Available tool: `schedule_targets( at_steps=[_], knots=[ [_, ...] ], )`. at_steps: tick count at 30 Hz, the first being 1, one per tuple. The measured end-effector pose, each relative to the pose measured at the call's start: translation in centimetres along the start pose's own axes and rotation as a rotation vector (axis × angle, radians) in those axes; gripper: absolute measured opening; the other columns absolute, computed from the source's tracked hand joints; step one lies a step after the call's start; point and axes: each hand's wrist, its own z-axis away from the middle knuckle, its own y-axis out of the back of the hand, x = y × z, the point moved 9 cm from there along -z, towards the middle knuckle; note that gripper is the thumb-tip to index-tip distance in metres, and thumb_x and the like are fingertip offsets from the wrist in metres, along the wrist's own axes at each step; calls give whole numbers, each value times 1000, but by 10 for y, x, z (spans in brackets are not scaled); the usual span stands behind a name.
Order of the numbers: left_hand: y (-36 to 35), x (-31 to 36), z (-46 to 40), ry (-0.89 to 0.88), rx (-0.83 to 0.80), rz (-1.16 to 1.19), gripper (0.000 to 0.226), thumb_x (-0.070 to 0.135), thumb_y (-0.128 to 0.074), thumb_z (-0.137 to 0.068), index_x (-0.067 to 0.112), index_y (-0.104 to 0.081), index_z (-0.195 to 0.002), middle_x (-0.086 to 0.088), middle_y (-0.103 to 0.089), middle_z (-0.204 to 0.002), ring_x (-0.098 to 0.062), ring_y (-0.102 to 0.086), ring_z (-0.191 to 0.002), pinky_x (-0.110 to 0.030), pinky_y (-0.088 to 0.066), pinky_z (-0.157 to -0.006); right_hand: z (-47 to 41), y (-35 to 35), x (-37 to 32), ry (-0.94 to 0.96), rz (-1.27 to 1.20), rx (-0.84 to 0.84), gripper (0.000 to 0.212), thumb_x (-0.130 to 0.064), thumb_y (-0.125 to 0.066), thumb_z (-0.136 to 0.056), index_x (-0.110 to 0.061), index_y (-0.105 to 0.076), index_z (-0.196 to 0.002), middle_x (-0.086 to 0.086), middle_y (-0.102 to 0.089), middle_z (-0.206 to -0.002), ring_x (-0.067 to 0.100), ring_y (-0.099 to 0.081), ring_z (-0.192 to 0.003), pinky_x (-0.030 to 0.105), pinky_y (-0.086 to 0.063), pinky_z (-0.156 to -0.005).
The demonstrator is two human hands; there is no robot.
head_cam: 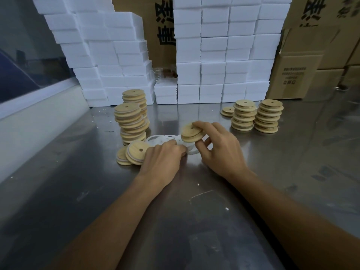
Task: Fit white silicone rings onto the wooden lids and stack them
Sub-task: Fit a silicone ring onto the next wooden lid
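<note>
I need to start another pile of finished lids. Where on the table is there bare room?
Bare steel table lies in front, between the forearms and to either side. Another free patch sits between the leaning left stacks and the right stacks, before the white foam blocks. Crowded: around the silicone rings, both hands and the loose lids.

We count two tall lid stacks point(132, 117) far left, two shorter stacks point(257, 117) far right, one low pile point(228, 111) beside them, two loose lids point(132, 154) near left, two hands point(194, 152).
</note>
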Motion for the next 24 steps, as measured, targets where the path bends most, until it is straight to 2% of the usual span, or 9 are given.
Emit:
schedule_targets(
  at_steps=[5, 10, 13, 16, 18, 21, 24],
  knots=[
    [3, 3, 0, -44, 19, 42, 17, 27, -45, -101, 26, -62, -105, 2, -61, -100, -25, -60, -90, -37, -43, -64, -1, 3, 13, -86, -64, 33, 39, -10, -68, -84, -17, -60, -121, 2, -59, -109, 14, -61, -71, 42, -54, -65],
    [4, 4, -2, -74, 9, 91, 15, 19, -44, -100, 20, -59, -95, 3, -60, -97, -22, -57, -85, -35, -40, -63, 0, 5, 30, -225, -236, 61, 49, 1, -60, -78, -16, -58, -125, 0, -59, -118, 10, -56, -97, 38, -54, -81],
    [3, 4, -3, -65, -16, 124, 13, 14, -44, -98, 18, -54, -93, 2, -57, -97, -23, -56, -82, -35, -37, -62, 3, 5, 36, -319, -359, 56, 46, -13, -58, -79, -16, -59, -125, -3, -59, -117, 10, -56, -100, 33, -52, -86],
    [0, 4, -1, -53, -71, 178, 14, 5, -44, -90, 19, -46, -91, 2, -50, -97, -25, -53, -79, -36, -37, -62, 6, 6, 45, -431, -425, 85, 34, -18, -58, -87, -21, -62, -121, -7, -61, -113, 14, -60, -96, 32, -54, -81],
    [2, 2, 1, -34, -41, 258, 22, 1, -44, -85, 21, -39, -86, 5, -44, -91, -26, -50, -74, -38, -35, -60, 7, 5, 49, -494, -469, 83, 26, -20, -58, -93, -23, -64, -118, -9, -63, -110, 15, -61, -96, 39, -57, -81],
    [15, -2, 6, -9, 124, 462, 21, 0, -45, -90, 19, -40, -82, 4, -46, -84, -22, -48, -74, -41, -41, -64, 7, 2, 47, -503, -502, 34, 24, -30, -54, -99, -20, -66, -117, -5, -65, -110, 16, -61, -100, 51, -54, -84],
    [24, -6, 12, 70, 247, 727, 21, 3, -45, -97, 16, -45, -81, 8, -48, -72, -6, -48, -67, -19, -38, -59, 6, -2, 29, -407, -556, -72, 37, -46, -46, -96, -21, -70, -109, -7, -68, -101, 13, -62, -94, 44, -55, -78]
  ],
)
